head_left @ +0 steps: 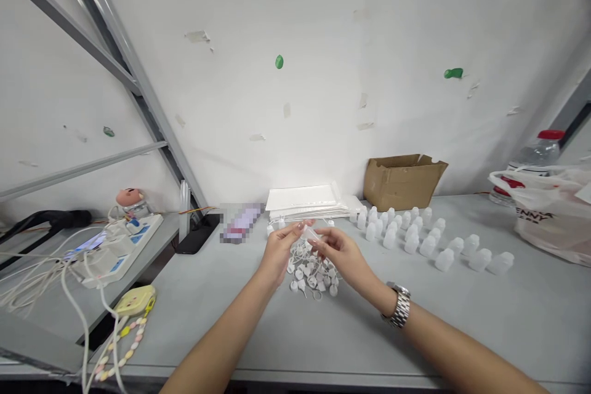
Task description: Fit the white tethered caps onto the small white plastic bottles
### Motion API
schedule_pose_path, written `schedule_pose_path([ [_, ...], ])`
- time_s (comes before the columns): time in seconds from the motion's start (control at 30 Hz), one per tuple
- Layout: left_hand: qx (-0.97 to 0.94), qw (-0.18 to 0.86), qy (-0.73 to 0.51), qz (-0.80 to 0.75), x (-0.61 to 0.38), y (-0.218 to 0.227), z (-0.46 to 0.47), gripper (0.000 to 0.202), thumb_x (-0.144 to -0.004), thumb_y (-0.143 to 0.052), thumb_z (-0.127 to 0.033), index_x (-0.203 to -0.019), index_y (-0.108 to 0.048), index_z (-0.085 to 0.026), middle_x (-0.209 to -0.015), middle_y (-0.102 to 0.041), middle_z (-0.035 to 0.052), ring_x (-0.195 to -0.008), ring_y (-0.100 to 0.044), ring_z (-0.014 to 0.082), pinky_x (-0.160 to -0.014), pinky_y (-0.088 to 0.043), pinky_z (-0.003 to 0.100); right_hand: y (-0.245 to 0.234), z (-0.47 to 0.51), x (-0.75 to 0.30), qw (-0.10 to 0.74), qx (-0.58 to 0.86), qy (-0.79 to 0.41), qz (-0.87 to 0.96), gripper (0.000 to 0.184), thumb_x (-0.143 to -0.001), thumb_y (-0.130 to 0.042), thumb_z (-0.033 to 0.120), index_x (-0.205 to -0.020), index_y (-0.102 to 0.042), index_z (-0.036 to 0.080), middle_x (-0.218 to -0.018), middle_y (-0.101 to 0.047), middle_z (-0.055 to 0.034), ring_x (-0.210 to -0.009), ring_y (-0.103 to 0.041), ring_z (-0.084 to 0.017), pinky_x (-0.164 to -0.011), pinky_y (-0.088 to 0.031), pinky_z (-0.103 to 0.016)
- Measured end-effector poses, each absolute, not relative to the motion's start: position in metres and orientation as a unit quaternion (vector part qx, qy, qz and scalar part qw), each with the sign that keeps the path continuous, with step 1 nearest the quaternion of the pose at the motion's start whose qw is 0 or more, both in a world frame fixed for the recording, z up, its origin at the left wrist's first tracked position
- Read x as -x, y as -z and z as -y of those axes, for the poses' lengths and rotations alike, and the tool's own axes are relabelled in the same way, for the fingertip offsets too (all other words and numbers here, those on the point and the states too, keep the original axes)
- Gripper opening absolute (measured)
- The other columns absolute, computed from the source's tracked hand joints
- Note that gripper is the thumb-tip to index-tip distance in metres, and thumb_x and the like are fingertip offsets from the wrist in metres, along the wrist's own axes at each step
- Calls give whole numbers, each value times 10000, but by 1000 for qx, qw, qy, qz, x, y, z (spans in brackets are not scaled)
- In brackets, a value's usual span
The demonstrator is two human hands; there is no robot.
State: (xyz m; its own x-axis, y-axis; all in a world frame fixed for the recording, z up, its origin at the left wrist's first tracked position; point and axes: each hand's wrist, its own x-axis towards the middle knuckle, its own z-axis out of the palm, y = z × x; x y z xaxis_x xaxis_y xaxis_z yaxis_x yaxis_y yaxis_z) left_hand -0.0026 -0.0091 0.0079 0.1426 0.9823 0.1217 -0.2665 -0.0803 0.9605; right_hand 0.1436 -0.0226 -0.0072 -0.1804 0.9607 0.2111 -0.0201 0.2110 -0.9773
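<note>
A small translucent plastic bottle (311, 234) is held tilted between my two hands, above the grey tabletop. My left hand (281, 251) pinches its upper left end, and a cap there, if any, is hidden by the fingers. Closed around its lower right side are the fingers of my right hand (340, 252), which has a metal watch at the wrist. Beneath both hands lies a loose pile of small white caps (314, 274) with thin loops. Several similar bottles (410, 240) stand in rough rows to the right.
A cardboard box (401, 184) and white flat trays (302, 200) sit against the wall. At the right are a plastic bag (551, 209) and a large bottle (538, 151). A phone (198, 235), power strip (122, 252), cables and a beaded strap (132, 345) occupy the left.
</note>
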Motion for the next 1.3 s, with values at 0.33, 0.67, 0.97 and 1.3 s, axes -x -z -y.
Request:
schedule_pose_path([
  [0.33,-428,644,-560,-299,-4,6,5,196,-672,-689,-341,-754,-712,-164,-944,-689,71,-905,-583,199,-846,-376,322,7,26,-144,525,411,-470,579,268,-712,-641,432,-703,-598,168,-583,-549,19,-537,-460,-111,-508,-356,-246],
  [0.67,-472,668,-508,-270,-1,1,5,242,-752,-614,-311,-903,-698,-142,-1077,-653,114,-1026,-539,223,-891,-355,322,9,19,-148,433,210,-807,342,163,-652,-717,253,-639,-613,128,-546,-506,34,-497,-424,-50,-516,-374,-191],
  [0.97,-415,677,-529,-298,-4,-1,7,214,-749,-596,-302,-849,-701,-145,-1023,-669,94,-966,-557,213,-826,-381,312,6,24,-141,511,393,-495,583,215,-754,-608,382,-800,-610,172,-642,-584,6,-581,-519,-127,-562,-420,-266],
  [1.3,-355,738,-499,-284,-5,-3,12,223,-774,-549,-244,-925,-681,-149,-1167,-613,77,-1118,-490,228,-877,-390,305,23,28,-143,498,335,11,800,172,-869,-439,202,-974,-564,147,-709,-566,-75,-664,-512,-193,-604,-439,-326],
])
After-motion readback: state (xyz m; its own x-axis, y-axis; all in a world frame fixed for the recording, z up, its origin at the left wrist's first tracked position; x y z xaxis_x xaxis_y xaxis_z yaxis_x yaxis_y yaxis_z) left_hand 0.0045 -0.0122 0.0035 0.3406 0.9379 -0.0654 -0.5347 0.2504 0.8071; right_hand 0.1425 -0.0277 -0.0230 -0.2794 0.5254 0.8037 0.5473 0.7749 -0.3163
